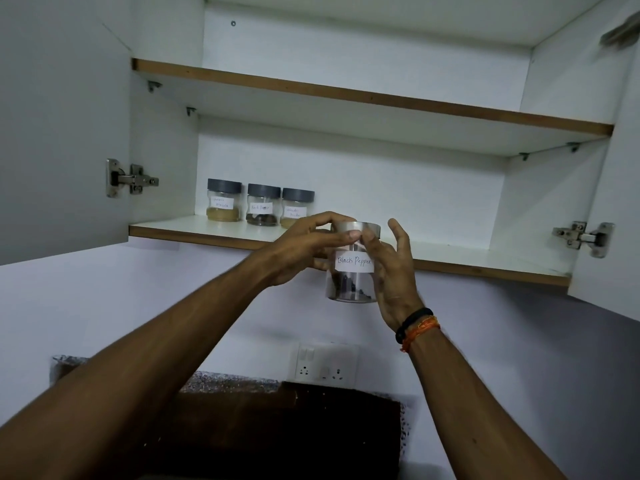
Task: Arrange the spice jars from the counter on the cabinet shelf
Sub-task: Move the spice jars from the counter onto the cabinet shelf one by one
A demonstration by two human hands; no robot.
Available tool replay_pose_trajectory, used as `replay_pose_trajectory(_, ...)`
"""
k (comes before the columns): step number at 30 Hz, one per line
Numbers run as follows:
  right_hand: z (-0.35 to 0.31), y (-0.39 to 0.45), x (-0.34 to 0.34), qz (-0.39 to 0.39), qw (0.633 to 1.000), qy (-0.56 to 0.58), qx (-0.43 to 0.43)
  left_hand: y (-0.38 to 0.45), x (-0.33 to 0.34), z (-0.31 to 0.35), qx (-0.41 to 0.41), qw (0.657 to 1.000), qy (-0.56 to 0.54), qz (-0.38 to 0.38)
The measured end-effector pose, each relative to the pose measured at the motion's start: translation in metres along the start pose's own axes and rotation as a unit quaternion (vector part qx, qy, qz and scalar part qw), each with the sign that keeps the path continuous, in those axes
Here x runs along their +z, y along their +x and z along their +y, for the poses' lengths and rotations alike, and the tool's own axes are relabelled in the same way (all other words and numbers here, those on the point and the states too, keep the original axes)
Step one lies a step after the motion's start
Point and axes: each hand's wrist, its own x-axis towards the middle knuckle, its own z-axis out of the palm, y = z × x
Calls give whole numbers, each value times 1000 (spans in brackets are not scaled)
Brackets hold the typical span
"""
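Black Pepper jar (pixel 353 271) held in front of the lower shelf's (pixel 166 227) edge. Left hand (pixel 304 247) pinches the steel lid (pixel 356 229); right hand (pixel 391 271) cups the body. Probably light, rigid, slick, maybe breakable: hold the body, not the lid.

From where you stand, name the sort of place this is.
Most likely a home kitchen: an open white wall cabinet holding three grey-lidded labelled spice jars, and both hands lifting a steel-lidded glass jar marked Black Pepper.
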Motion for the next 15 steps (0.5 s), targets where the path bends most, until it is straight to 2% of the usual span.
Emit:
replay_pose_trajectory(6,-8,16,3,2,1000,-18,-19,19,-4,12,32,999,27,27)
replay_pose_trajectory(10,-18,32,1,49,992,-92,-70,38,-15,22,59,996,31,64)
replay_pose_trajectory(13,-18,48,-6,136,957,-235,-100,52,-27,27,64,994,27,85)
replay_pose_trajectory(15,-12,61,-12,150,918,-346,-121,63,-35,26,64,993,34,95)
